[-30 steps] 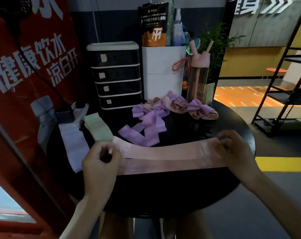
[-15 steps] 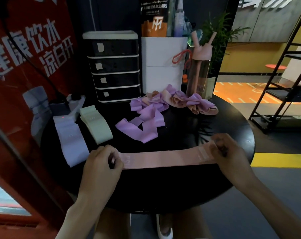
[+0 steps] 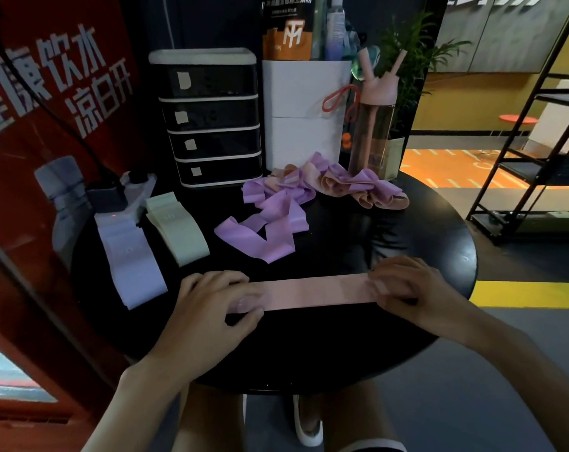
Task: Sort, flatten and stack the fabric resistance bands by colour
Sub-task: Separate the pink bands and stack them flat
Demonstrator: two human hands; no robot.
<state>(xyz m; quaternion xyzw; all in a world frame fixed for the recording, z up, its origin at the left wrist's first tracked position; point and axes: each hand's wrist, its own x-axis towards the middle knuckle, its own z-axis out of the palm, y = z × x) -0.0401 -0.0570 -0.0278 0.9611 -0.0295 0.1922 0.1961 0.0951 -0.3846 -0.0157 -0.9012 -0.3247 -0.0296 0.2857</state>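
Your left hand (image 3: 211,305) lies on the left end of the pink band (image 3: 315,290), fingers near straight and pressing it to the black table (image 3: 342,353), thumb at its near edge. Your right hand (image 3: 407,285) presses the right end likewise, gripping nothing. The band lies flat near the table's front edge, with the lavender stack (image 3: 130,262) and pale green stack (image 3: 182,233) to its left and the loose purple bands (image 3: 270,230) behind.

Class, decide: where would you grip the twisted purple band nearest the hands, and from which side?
Pinch the purple band at its left fold, coming from the near left. That end curls up off the black table, so a thumb likely slips under it, while its far end runs into the tangled pile.
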